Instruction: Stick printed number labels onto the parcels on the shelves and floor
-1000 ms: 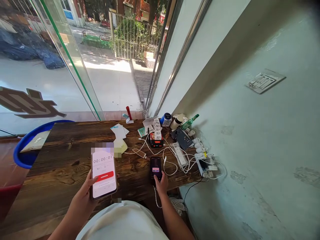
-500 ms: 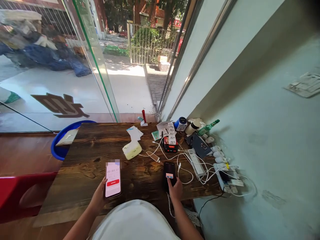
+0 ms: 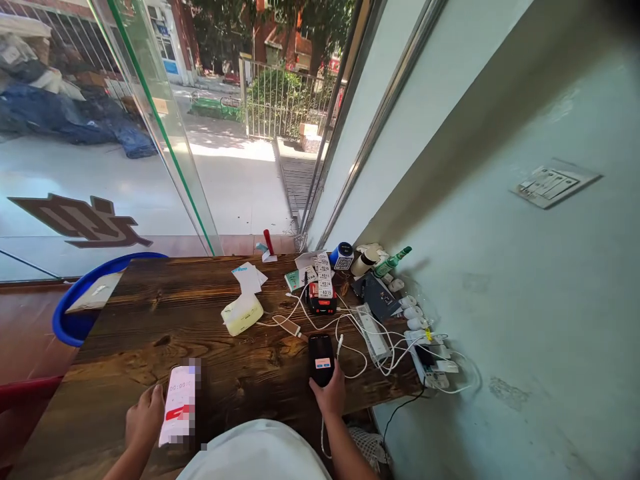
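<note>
My left hand [image 3: 144,419] grips a white-screened phone [image 3: 179,403] by its left edge, low over the near left part of the dark wooden table [image 3: 150,320]. The screen shows a timer and a red bar. My right hand [image 3: 327,395] is closed on the near end of a black phone [image 3: 321,359] that lies on the table, its small lit screen facing up. A white cable hangs from this phone's near end over the table edge.
Past the black phone lie tangled white cables [image 3: 350,327], a power strip [image 3: 373,330], a red-black label printer [image 3: 321,293] with a strip of labels, a pale yellow box [image 3: 243,313], papers, and a green bottle [image 3: 393,261]. A blue tub [image 3: 75,320] stands left. Glass door ahead, wall right.
My left hand has lowered the white phone from chest height down and to the left, near the table. My right hand has stayed on the black phone. The camera view has shifted.
</note>
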Demonstrator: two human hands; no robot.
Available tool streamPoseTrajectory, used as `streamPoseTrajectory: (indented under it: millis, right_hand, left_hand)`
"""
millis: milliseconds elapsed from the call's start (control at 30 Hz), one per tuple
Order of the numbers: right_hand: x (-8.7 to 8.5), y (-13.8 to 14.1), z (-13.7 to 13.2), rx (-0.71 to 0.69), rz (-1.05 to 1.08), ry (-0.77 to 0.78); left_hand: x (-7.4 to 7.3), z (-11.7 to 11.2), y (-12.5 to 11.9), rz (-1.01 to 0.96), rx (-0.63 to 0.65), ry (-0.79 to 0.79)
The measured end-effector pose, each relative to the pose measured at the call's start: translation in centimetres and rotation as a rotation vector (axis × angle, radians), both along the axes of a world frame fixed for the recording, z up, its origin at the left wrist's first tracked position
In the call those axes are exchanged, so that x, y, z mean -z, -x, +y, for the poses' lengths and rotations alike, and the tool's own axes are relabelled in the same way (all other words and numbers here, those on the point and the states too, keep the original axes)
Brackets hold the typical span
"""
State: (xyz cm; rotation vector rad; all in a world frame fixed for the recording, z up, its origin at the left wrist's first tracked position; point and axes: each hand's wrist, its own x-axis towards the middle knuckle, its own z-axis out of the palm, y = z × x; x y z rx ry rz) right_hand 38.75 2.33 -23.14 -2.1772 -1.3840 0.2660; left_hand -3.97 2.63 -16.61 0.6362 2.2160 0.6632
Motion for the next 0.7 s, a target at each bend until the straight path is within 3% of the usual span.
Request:
streamPoseTrajectory:
  millis: [100,233,300,367,400,467,567,700]
  right_hand:
    - [0.1,-0.4,0.0,0.010,-0.034,-0.023]
    - [-1.2,-1.6,1.3,0.002,-0.158,-0.067]
    - [-2.6,-2.5,3.1,-0.058,-0.168,-0.130]
    - [-3.9,-3.3,5.8,-0.144,-0.099,-0.191]
    - [-4.5,-3.6,7.5,-0.187,-0.047,-0.204]
    - [-5.2,-4.0,11.3,-0.258,0.049,-0.198]
    - [-4.9,-4.1,16.2,-0.332,0.127,-0.154]
    - [-2.9,-3.7,19.3,-0.318,0.134,-0.169]
  left_hand:
    - [-1.3,2.8,-2.0,0.128,0.076,-0.055]
    - [-3.8,7.5,-7.8,0.201,0.315,-0.357]
    - [-5.2,9.8,-11.8,0.146,0.519,-0.454]
    - [-6.3,12.3,-16.4,0.110,0.825,-0.426]
    - [-6.7,13.5,-18.8,0.084,0.912,-0.428]
    - [-6.8,16.3,-23.5,0.047,1.017,-0.417]
    - [-5.9,20.5,-29.5,0.017,1.078,-0.316]
    - [-4.1,24.9,-34.1,-0.026,1.059,-0.160]
